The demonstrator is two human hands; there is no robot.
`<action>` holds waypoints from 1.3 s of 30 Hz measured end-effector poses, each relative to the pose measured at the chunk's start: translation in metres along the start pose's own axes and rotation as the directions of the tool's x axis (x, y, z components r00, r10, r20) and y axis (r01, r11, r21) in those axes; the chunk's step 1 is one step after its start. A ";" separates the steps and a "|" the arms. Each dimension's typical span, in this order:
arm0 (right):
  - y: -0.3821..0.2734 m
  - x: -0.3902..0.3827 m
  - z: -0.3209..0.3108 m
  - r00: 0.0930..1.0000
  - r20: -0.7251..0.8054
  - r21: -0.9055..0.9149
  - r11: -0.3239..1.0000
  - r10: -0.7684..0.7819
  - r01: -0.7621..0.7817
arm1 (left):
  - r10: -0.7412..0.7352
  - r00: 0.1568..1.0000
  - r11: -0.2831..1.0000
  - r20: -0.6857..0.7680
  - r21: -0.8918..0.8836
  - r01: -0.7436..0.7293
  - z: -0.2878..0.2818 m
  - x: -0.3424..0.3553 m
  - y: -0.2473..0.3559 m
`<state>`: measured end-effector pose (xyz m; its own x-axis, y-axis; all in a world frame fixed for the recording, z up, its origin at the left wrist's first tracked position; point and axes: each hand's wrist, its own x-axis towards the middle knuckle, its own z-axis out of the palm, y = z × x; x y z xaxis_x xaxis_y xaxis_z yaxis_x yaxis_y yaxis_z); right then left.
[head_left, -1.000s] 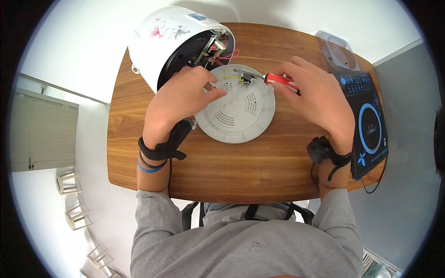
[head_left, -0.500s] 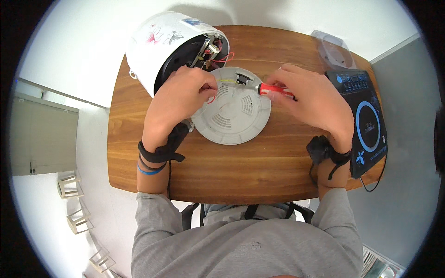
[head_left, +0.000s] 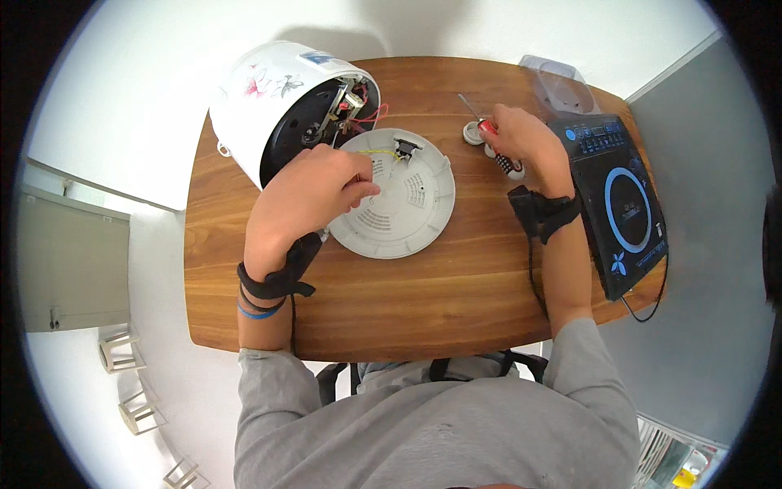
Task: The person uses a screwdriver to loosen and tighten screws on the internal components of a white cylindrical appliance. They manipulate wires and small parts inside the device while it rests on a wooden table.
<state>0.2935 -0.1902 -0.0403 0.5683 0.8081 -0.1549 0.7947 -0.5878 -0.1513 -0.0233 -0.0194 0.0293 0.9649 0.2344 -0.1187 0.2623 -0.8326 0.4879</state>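
Note:
My left hand is curled with fingertips together above the left part of a round pale grey plastic base plate; what they hold, if anything, is hidden. A small black part with a yellow wire sits on the plate. Left behind it, an opened white floral appliance lies on its side, exposing wiring and metal parts. Toward the back right, my right hand is closed on a red-handled screwdriver, beside small round white containers and a black-and-white patterned object.
On the wooden table, a black induction cooktop with a cable lies along the right edge. A clear plastic cover is at the back right corner, near the wall. Several stools stand on the floor at left.
My right hand has moved up and right with the screwdriver, away from the plate, uncovering the small white containers. My left hand has shifted slightly down; the view has shifted a little.

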 end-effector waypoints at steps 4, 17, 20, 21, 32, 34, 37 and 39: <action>-0.002 -0.005 0.003 0.995 -0.091 -0.039 0.999 -0.034 0.031 | 0.182 0.983 0.982 0.029 0.046 -0.183 -0.002 -0.006 -0.005; -0.038 -0.006 0.011 0.982 0.149 -0.031 0.992 -0.113 0.119 | 0.238 0.970 0.971 -0.044 0.000 -0.238 -0.004 -0.019 -0.005; -0.037 -0.014 -0.008 0.982 0.111 0.085 0.986 -0.154 0.145 | 0.207 0.977 0.978 -0.056 0.009 -0.207 -0.004 -0.023 -0.008; -0.028 -0.009 -0.010 0.996 0.017 0.070 0.994 -0.086 0.085 | 0.198 0.979 0.980 -0.048 0.007 -0.198 -0.005 -0.024 -0.007; 0.151 0.104 -0.021 0.981 -0.056 -0.305 0.933 0.183 -0.192 | 0.235 0.971 0.972 -0.048 0.025 -0.234 -0.008 -0.023 -0.007; 0.119 0.098 -0.027 0.975 0.038 -0.340 0.920 0.221 -0.195 | 0.182 0.983 0.983 -0.033 0.013 -0.182 -0.009 -0.029 -0.007; 0.119 0.084 -0.029 0.990 -0.065 -0.327 0.935 0.122 -0.136 | 0.202 0.978 0.979 -0.060 0.047 -0.199 -0.007 -0.026 -0.006; 0.110 0.070 -0.035 0.987 -0.100 -0.249 0.958 0.122 -0.144 | 0.213 0.975 0.976 -0.067 0.058 -0.209 -0.007 -0.026 -0.006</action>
<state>0.4286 -0.1971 -0.0339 0.6797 0.7298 -0.0736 0.7325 -0.6701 0.1204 -0.0505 -0.0167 0.0359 0.9953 0.0849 0.0464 0.0549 -0.8907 0.4512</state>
